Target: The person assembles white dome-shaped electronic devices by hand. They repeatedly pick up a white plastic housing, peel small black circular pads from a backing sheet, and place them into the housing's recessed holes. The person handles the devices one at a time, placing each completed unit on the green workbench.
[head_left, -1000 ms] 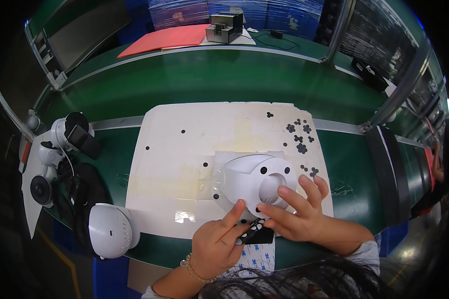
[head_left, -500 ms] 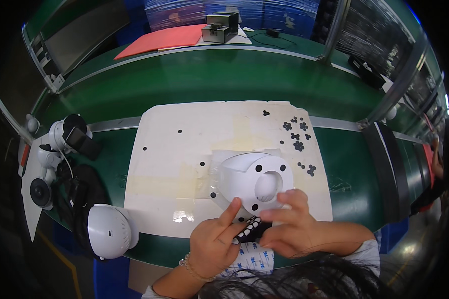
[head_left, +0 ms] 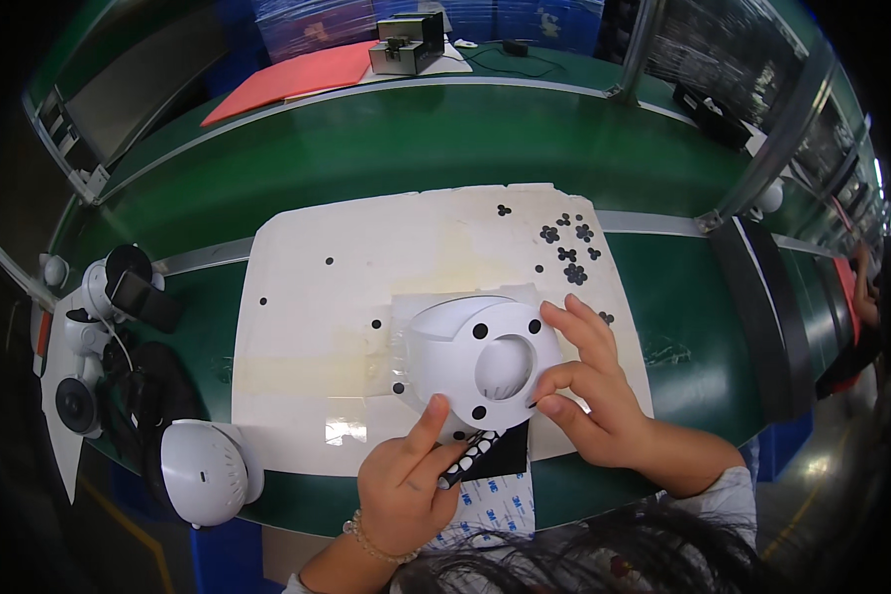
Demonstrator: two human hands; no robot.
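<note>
White domed housing (head_left: 460, 366) lies near the front of the pale board (head_left: 307, 337) on the green desk (head_left: 685, 317), its ring-shaped face turned up. Three black dots (head_left: 480, 331) sit on that face: two along the far side, one at the near left. Judging by their spacing, this part looks mostly done, with the near right left bare. Right there, the right hand (head_left: 609, 411) has its grip pinched between thumb and index finger on what looks like another dot (only a dark sliver shows). The left hand (head_left: 401, 490) grasps a black strip (head_left: 470, 457) with white round gaps, its index finger raised beside the housing's near edge. Loose dot clusters (head_left: 575, 273) lie at the board's far right, so spare pieces seem to remain. A second white housing (head_left: 208, 470) stands at the left; no dots show on its visible side.

Whether the pinched piece touches the ring cannot be told. The left thumb is hidden, as is the housing's underside; dark hair (head_left: 653, 554) covers part of the lower edge, and a co-worker's arm (head_left: 864, 287) at the far right is blurred.
</note>
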